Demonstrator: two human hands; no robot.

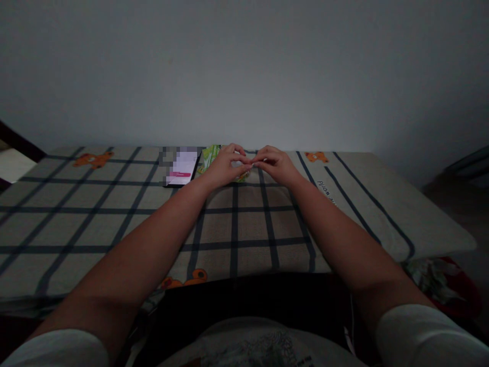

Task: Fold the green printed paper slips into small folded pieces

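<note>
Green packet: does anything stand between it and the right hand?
Yes: the left hand lies between the green packet and the right hand, partly covering the packet. The phone sits to the packet's left, outside that path. Whether anything small lies hidden under the left hand, I cannot tell.

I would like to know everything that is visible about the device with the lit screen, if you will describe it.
The device looks like a phone or small tablet: a flat slab with a thin dark edge and a glowing pale lilac screen with a magenta bar low on it. Blocky blurring hides its left part. It lies face up on the checked cloth, left of the green packet; whether they touch is unclear. No hand appears to touch it.
</note>
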